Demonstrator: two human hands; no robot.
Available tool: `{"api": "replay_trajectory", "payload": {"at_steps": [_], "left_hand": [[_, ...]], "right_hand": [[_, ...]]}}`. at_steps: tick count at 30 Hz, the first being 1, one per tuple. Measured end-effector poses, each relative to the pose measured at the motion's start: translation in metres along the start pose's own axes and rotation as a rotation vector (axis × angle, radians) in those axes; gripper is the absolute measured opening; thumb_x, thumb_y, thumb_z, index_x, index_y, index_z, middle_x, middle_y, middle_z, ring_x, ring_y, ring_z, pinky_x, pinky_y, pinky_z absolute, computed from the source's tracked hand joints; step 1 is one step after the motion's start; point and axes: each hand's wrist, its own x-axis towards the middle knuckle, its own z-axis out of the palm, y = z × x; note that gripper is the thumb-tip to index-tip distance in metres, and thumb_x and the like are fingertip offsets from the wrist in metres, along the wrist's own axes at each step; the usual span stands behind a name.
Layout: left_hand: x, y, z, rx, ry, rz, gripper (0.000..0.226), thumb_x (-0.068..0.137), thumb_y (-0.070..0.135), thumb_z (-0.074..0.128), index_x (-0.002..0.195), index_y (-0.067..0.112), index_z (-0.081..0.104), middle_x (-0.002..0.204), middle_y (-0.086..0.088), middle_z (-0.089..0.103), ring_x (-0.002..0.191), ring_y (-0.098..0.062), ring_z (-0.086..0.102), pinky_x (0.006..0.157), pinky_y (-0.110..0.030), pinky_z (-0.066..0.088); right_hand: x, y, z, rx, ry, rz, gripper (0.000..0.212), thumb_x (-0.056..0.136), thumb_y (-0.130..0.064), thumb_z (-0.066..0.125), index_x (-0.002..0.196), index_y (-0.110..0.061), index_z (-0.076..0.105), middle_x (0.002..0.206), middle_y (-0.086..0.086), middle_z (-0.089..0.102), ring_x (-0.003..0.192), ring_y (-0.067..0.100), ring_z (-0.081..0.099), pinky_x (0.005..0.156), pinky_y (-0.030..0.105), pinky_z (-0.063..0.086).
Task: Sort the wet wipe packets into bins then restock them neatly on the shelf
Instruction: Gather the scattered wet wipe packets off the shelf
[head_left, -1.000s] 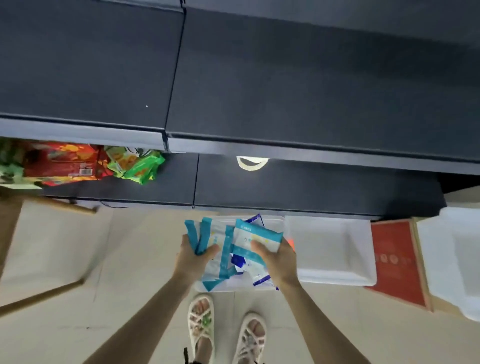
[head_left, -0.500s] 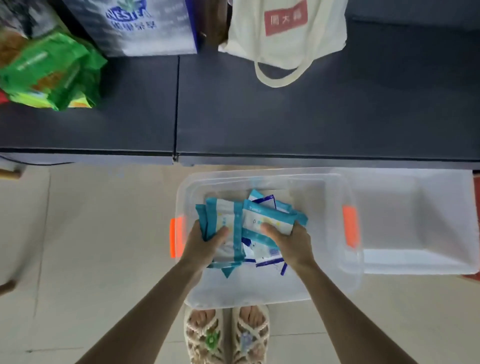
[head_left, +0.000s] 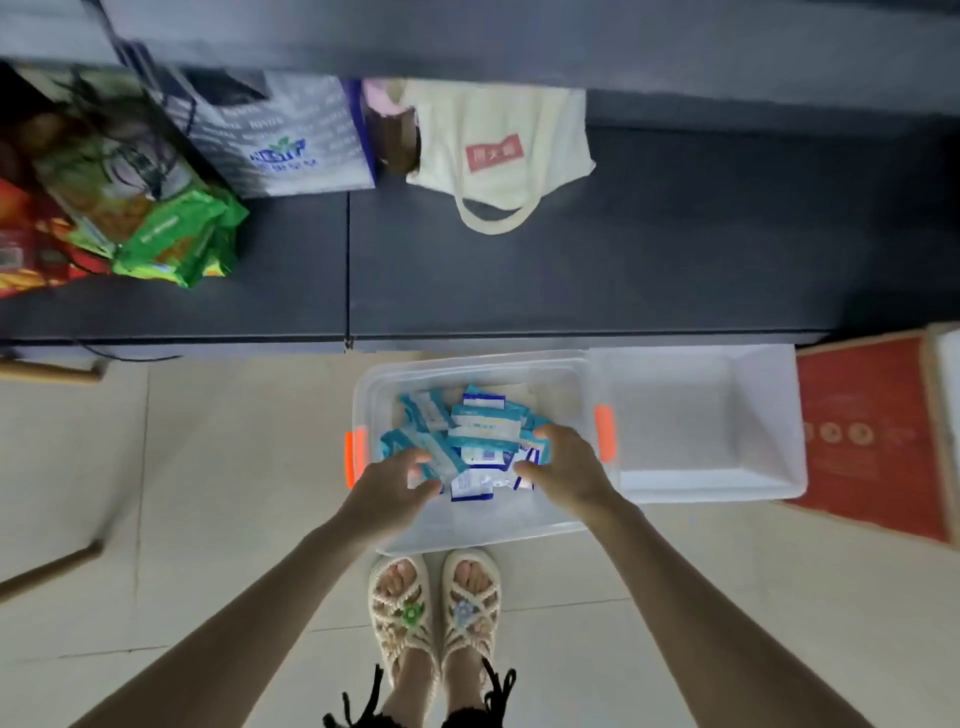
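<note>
Wet wipe packets (head_left: 483, 431): one loose overlapping pile, at least seven visible, exact count unclear, all inside the clear bin (head_left: 467, 525) with two orange latches (head_left: 604, 434) on the floor below the shelf (head_left: 623, 270). Left hand (head_left: 387, 491) and right hand (head_left: 571, 470) flank the pile, fingers curled at its edges; can't tell if either actually grips. One white bin (head_left: 701, 483) touches the clear one's right side; two bags on the shelf, cream tote (head_left: 498, 150) and printed bag (head_left: 280, 150).
</note>
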Motion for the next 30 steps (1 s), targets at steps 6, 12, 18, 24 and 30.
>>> {"api": "replay_trajectory", "payload": {"at_steps": [6,12,18,24,30], "left_hand": [[-0.144,0.142,-0.101,0.240,0.141,0.291,0.041,0.094,0.026,0.054,0.133,0.014,0.047,0.132,-0.004,0.056,0.121,-0.018,0.052,0.096,-0.026,0.038],[-0.293,0.276,-0.181,0.439,0.355,0.610,0.047,0.091,0.035,0.057,0.135,0.020,0.047,0.132,-0.002,0.056,0.122,-0.022,0.050,0.101,-0.038,0.040],[-0.413,0.379,-0.229,0.568,0.563,0.828,0.049,0.093,0.037,0.054,0.138,0.022,0.041,0.133,-0.001,0.053,0.124,-0.021,0.044,0.103,-0.039,0.036],[-0.479,0.453,-0.260,0.571,0.779,0.984,0.046,0.092,0.037,0.056,0.133,0.021,0.045,0.130,-0.001,0.055,0.122,-0.019,0.048,0.101,-0.040,0.040],[-0.488,0.511,-0.282,0.532,0.998,0.951,0.045,0.090,0.034,0.059,0.130,0.016,0.050,0.125,-0.005,0.057,0.115,-0.021,0.052,0.098,-0.037,0.041]], "right_hand": [[-0.152,-0.086,-0.149,-0.141,0.147,-0.184,0.041,0.092,-0.023,0.058,0.130,-0.009,0.050,0.135,0.009,0.049,0.117,0.025,0.051,0.096,0.034,0.044],[-0.322,-0.150,-0.294,-0.143,0.412,-0.326,0.045,0.092,-0.027,0.059,0.134,-0.014,0.049,0.133,0.008,0.051,0.119,0.026,0.050,0.098,0.036,0.043],[-0.449,-0.174,-0.395,-0.163,0.653,-0.468,0.044,0.091,-0.028,0.062,0.131,-0.013,0.051,0.130,0.009,0.053,0.112,0.027,0.055,0.095,0.043,0.046],[-0.511,-0.191,-0.475,-0.225,0.807,-0.605,0.043,0.092,-0.028,0.060,0.131,-0.013,0.051,0.131,0.010,0.050,0.117,0.028,0.051,0.098,0.042,0.044],[-0.512,-0.213,-0.549,-0.336,0.836,-0.740,0.044,0.092,-0.031,0.059,0.131,-0.015,0.050,0.133,0.008,0.049,0.119,0.026,0.049,0.099,0.040,0.042]]}}
